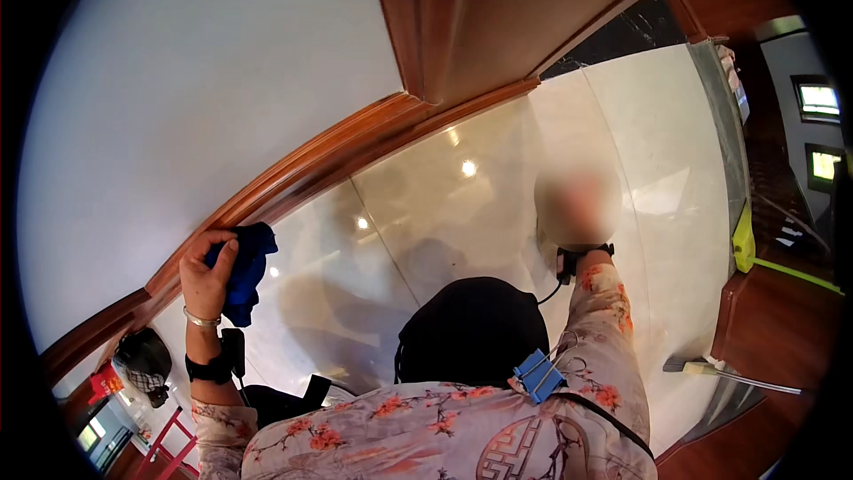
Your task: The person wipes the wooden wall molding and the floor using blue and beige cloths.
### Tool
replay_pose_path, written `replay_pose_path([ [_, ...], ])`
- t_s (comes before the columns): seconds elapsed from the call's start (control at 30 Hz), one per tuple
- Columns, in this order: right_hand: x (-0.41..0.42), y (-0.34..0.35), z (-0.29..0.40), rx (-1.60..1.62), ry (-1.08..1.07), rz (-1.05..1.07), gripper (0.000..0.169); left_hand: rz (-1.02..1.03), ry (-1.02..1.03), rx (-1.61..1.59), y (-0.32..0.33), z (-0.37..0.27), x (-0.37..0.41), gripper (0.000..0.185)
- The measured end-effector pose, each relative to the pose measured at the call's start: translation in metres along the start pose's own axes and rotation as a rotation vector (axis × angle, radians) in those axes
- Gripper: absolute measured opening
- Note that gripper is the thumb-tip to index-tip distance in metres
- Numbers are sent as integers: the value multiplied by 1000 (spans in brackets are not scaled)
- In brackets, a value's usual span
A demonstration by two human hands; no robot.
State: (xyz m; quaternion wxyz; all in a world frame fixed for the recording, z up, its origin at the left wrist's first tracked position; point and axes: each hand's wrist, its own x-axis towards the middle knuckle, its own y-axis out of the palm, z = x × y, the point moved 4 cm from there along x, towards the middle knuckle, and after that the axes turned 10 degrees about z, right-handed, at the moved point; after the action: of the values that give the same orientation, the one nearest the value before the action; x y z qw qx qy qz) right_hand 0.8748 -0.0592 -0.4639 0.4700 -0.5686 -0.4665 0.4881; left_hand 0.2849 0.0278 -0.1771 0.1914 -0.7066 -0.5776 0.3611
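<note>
At the left, my left hand (205, 273) pinches a dark blue cloth (250, 273) between thumb and fingers. The cloth hangs over the top edge of a brown wooden baseboard (320, 147), which runs along the foot of a white wall (213, 80). My right hand (578, 207) reaches forward over the glossy cream floor tiles (453, 200). A blur covers it, so its fingers and anything in them are hidden. Black straps with small devices sit on both wrists, and a bracelet circles the left one.
A wooden door frame (416, 27) rises ahead. To the right are a yellow-green long-handled cleaning tool (743, 240) and a grey-bristled brush (696, 368). Behind at lower left stand a red metal frame (174, 443) and a dark bag-like bundle (143, 360).
</note>
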Motion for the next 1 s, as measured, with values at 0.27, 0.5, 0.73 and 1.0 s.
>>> replay_pose_path([
  [0.27, 19, -57, 13, 744, 521, 220, 40, -14, -14, 24, -3, 10, 1, 12],
  [0.5, 29, -15, 13, -3, 134, -27, 51, -11, -45, 20, -5, 9, 1, 12],
  [0.73, 28, 59, -33, 370, 343, 280, 72, -6, -29, -10, 0, 10, 5, 12],
  [1.0, 49, -36, 19, 495, 646, 425, 77, -44, -8, 15, -6, 11, -2, 12],
])
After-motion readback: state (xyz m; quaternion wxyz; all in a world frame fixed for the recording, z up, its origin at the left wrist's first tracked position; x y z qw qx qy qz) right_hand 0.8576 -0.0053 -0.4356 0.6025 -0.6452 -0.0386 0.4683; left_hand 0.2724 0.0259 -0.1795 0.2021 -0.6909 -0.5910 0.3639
